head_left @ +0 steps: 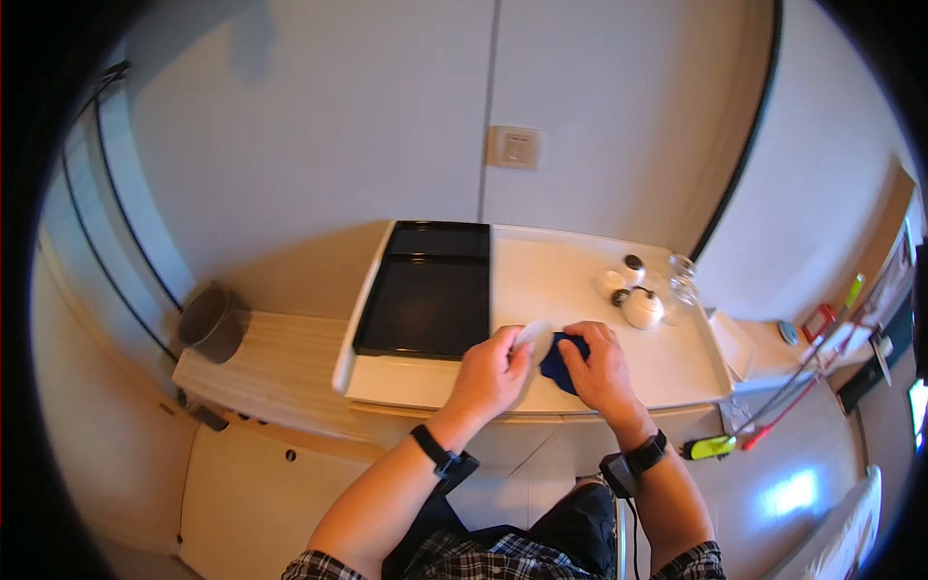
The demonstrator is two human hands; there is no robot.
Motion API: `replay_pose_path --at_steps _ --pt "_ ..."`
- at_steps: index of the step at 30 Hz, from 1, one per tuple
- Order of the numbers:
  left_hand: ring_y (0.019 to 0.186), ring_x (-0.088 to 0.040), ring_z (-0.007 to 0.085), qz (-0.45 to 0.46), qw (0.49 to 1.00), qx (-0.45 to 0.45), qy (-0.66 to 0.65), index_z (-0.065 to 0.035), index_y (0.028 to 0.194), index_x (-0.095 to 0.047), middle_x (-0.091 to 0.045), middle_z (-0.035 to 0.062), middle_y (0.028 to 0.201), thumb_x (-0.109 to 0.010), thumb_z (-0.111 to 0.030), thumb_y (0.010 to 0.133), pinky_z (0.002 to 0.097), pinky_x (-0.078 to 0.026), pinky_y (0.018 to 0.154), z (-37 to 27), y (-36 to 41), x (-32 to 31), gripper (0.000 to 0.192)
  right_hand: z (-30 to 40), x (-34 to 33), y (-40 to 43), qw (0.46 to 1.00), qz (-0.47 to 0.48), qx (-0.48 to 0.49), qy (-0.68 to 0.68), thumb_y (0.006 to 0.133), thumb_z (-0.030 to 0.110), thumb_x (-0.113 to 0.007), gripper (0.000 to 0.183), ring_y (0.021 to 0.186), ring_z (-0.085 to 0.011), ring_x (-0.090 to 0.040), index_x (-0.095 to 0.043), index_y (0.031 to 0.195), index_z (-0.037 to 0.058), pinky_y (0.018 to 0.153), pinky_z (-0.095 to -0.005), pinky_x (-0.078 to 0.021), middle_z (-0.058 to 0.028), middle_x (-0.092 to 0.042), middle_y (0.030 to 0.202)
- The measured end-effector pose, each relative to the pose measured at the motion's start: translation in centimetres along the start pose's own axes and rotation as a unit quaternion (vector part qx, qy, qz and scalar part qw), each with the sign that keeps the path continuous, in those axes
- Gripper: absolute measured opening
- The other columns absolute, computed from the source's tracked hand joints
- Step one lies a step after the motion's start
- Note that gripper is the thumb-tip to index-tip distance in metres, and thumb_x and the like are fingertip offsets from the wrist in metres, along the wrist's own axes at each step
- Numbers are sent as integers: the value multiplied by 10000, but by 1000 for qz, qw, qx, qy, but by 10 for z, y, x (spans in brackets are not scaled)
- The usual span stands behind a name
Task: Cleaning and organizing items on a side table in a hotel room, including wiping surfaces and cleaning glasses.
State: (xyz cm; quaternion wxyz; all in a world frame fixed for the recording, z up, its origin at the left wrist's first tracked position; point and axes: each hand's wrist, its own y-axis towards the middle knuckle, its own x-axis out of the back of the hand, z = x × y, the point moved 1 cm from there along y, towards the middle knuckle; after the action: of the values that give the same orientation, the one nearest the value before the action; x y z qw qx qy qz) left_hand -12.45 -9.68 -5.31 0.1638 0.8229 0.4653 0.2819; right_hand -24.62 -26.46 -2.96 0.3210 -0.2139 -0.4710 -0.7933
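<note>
My left hand (494,368) grips a small whitish disc-like piece (535,338) between thumb and fingers; what it is exactly I cannot tell. In my right hand (603,368) is a dark blue cloth (557,366), bunched under the fingers and hanging toward the counter. Both hands are close together over the front of the white-rimmed counter (428,373). Just left of them lies a black rectangular tray (435,304) with a ledge across its back. Right of my hands stand a round white lidded pot (642,310) and a clear glass vessel (681,279).
Small white containers with dark lids (634,270) sit beside the pot. A wall socket (514,148) is behind. A grey bin (212,322) rests on the lower wooden shelf (275,355) at left. On the right floor are a green brush (709,447) and long handles.
</note>
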Motion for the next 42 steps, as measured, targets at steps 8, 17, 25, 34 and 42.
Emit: replay_pose_path --at_steps 8,17,25,34,42 --pt "715 -783 194 12 999 34 -11 17 1268 -700 -795 156 873 -687 -137 1062 335 -597 686 2 1 -1 257 -3 16 -12 996 71 31 -42 907 250 -808 403 1155 -419 -633 -728 1248 52 1038 -501 -514 -187 -718 1214" --pt "817 -753 381 64 994 32 84 -55 1542 -567 -753 265 1177 -735 -121 988 434 -599 760 -20 1 0 583 -17 29 -10 999 -8 32 -3 901 261 -834 378 1193 -411 -643 -740 1198 46 1052 -488 -521 -185 -717 1213" --pt "887 -769 362 33 996 -32 82 -48 1519 -565 -573 240 1583 -711 -59 981 415 -625 843 -20 -2 -2 558 -133 115 42 946 -188 -142 -224 876 233 -823 612 1301 -415 -597 -612 1418 42 1111 -507 -499 -213 -673 1345" --pt "730 -759 248 35 980 -112 160 -9 1332 -659 -667 186 1398 -751 -78 959 367 -618 712 -24 -8 -3 390 -188 125 69 934 -13 -334 -124 834 381 -851 926 1384 -422 -606 -466 1604 42 1175 -499 -487 -270 -610 1506" --pt "563 -598 182 -21 984 -131 120 -27 1272 -677 -676 152 1039 -806 -118 933 306 -525 593 -36 -11 9 374 -105 113 51 943 -235 -205 -116 813 265 -884 747 1260 -419 -642 -550 1450 64 1073 -502 -531 -205 -682 1346"
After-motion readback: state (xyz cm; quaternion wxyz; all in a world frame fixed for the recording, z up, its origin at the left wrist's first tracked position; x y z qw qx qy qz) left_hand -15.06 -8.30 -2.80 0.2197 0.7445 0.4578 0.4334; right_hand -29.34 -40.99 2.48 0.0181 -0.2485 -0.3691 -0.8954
